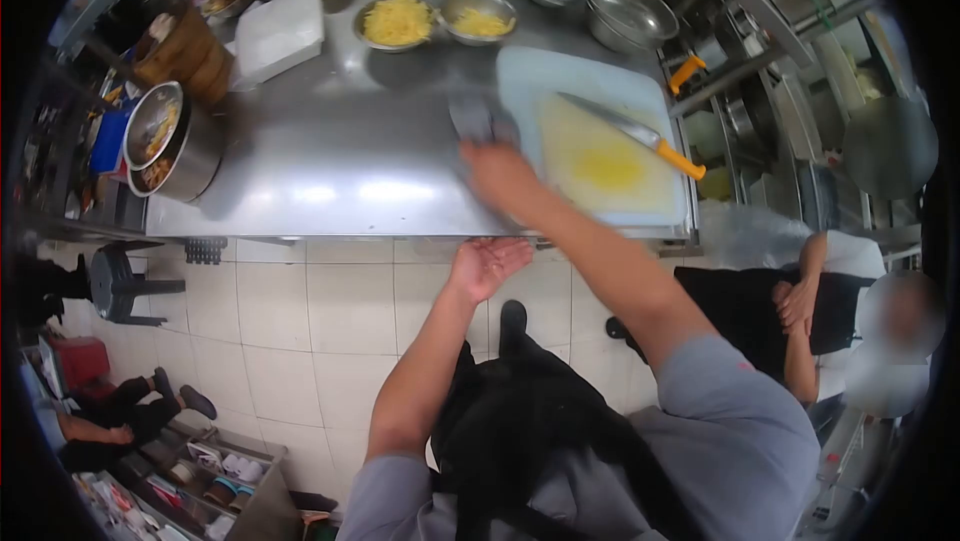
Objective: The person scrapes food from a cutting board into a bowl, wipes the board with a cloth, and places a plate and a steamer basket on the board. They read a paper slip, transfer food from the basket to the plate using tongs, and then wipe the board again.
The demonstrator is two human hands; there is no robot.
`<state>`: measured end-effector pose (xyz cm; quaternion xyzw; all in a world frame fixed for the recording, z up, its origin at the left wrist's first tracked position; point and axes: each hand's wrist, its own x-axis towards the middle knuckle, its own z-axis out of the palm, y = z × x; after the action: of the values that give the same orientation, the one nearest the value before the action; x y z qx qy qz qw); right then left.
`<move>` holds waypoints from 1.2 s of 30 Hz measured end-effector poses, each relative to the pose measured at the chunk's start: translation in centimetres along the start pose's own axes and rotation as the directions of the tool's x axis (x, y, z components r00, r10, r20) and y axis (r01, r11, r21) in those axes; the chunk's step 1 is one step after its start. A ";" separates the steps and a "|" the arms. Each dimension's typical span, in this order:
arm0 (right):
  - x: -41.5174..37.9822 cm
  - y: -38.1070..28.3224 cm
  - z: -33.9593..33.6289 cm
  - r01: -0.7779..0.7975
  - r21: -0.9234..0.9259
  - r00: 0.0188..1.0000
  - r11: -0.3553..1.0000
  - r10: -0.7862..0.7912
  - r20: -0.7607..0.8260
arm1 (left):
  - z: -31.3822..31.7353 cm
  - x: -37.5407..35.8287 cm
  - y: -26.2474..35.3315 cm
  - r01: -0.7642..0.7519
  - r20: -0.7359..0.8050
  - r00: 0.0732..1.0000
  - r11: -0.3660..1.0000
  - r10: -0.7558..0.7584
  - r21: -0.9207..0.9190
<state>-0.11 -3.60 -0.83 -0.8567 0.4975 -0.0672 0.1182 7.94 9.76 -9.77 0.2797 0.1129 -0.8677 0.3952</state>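
Tool [471, 118] (blurred) in right hand [500, 171], aslant, far-leftward

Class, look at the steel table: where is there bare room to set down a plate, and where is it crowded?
The widest bare patch on the steel table lies between the left-hand pot and the right hand. It is crowded along the far edge with bowls, and at right, where the knife lies on the cutting board.

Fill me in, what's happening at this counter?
The person's right hand holds a grey item, too blurred to identify, over the steel counter. The left hand is open, palm up, by the near edge. A knife lies on the cutting board; yellow strips sit in two bowls.
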 end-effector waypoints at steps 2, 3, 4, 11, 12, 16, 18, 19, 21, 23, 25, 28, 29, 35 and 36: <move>-6.1 -3.0 1.0 0.084 0.020 0.991 0.996 -0.085 0.103 | 2.2 -1.5 0.4 -0.121 -0.020 0.992 0.993 0.121 -0.016; -8.1 -3.8 0.6 0.164 0.046 0.980 0.985 -0.168 0.107 | 1.8 -1.6 0.1 -0.147 -0.012 0.989 0.989 0.147 -0.034; -7.8 -3.7 -0.5 0.197 0.040 0.973 0.980 -0.200 0.114 | 1.0 -1.4 0.1 -0.109 0.005 0.994 0.990 0.110 -0.094; 2.8 -2.6 -0.5 -0.246 0.063 0.955 0.967 0.253 -0.158 | -2.9 0.7 2.2 -0.036 0.014 0.999 0.998 0.036 -0.042; 4.6 -2.8 1.4 -0.179 0.009 0.965 0.984 0.178 -0.192 | -3.6 0.8 1.9 -0.081 -0.018 0.997 0.993 0.080 -0.087; 15.3 -10.2 4.6 0.009 -0.024 0.964 1.000 -0.015 -0.267 | -6.2 -0.7 3.2 -0.159 -0.002 0.987 0.970 0.161 -0.185; 21.8 -14.8 5.5 0.148 -0.010 0.960 0.989 -0.146 -0.237 | -7.1 -2.6 4.8 -0.295 -0.070 0.955 0.923 0.287 -0.246; 24.5 -17.1 6.1 0.207 0.007 0.959 0.978 -0.201 -0.200 | -7.3 -4.1 5.7 -0.322 -0.088 0.947 0.913 0.310 -0.251; 29.5 -19.9 8.4 0.445 0.107 0.890 0.889 -0.427 -0.158 | -7.7 -6.8 7.3 -0.389 -0.106 0.921 0.864 0.375 -0.320; 30.1 -21.9 9.0 0.622 0.208 0.783 0.755 -0.603 -0.150 | -8.9 -7.6 8.5 -0.420 -0.062 0.903 0.843 0.425 -0.336; 27.6 -21.7 7.1 0.630 0.330 0.689 0.703 -0.702 0.182 | -9.0 -7.7 8.3 -0.402 -0.001 0.902 0.840 0.431 -0.363; 20.8 -15.3 6.1 0.744 0.261 0.615 0.615 -0.783 0.089 | -8.0 -6.5 8.3 -0.362 0.097 0.903 0.863 0.418 -0.352; 17.7 -13.0 6.3 0.720 0.287 0.630 0.632 -0.768 0.113 | -8.1 -6.1 8.1 -0.361 0.041 0.917 0.869 0.397 -0.338; -3.1 -10.4 5.4 0.557 0.473 0.675 0.683 -0.704 0.221 | -11.8 -7.3 6.4 -0.196 0.359 0.876 0.918 0.322 -0.345; -5.8 -10.3 4.1 0.422 0.534 0.770 0.733 -0.600 0.216 | -11.4 -8.3 4.9 -0.251 0.219 0.924 0.928 0.315 -0.274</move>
<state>6.54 6.92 -1.96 -0.9051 0.1748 -0.0478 0.3846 20.52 16.40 -14.18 0.1272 0.1229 -0.8097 0.5595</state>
